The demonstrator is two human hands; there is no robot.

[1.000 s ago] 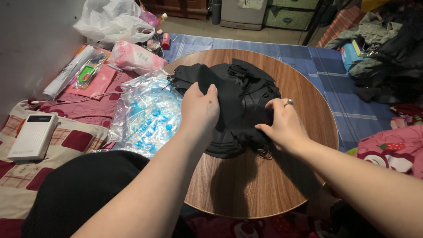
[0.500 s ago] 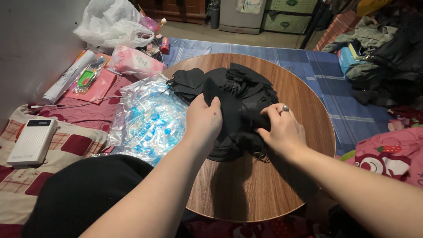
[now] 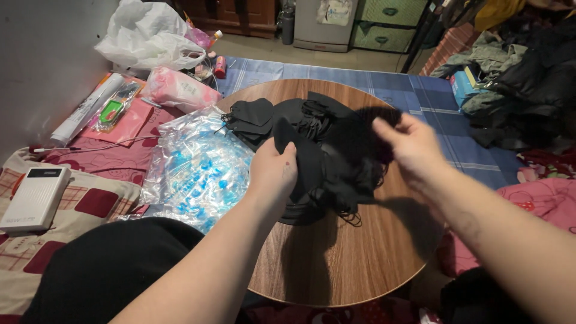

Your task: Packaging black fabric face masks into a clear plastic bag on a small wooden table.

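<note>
We are sitting on a cluttered floor of blankets and mats, with a round wooden table low in front of us. On it lies a loose heap of black face masks, their ear loops trailing toward the table's middle, so they are within easy reach of both arms.

Our left hand rests on the near edge of the heap, fingers curled around a single black mask, pinching it upright between thumb and fingers, seemingly to lift it clear of the others. Our right hand hovers above the right side of the heap, fingers spread and blurred; it seems to hold nothing, though the blur leaves us unsure.

Just left of the table, a crinkled clear plastic bag with blue print lies open and flat. Farther left sit a white power bank on a checked cushion and a white shopping bag near the wall.
</note>
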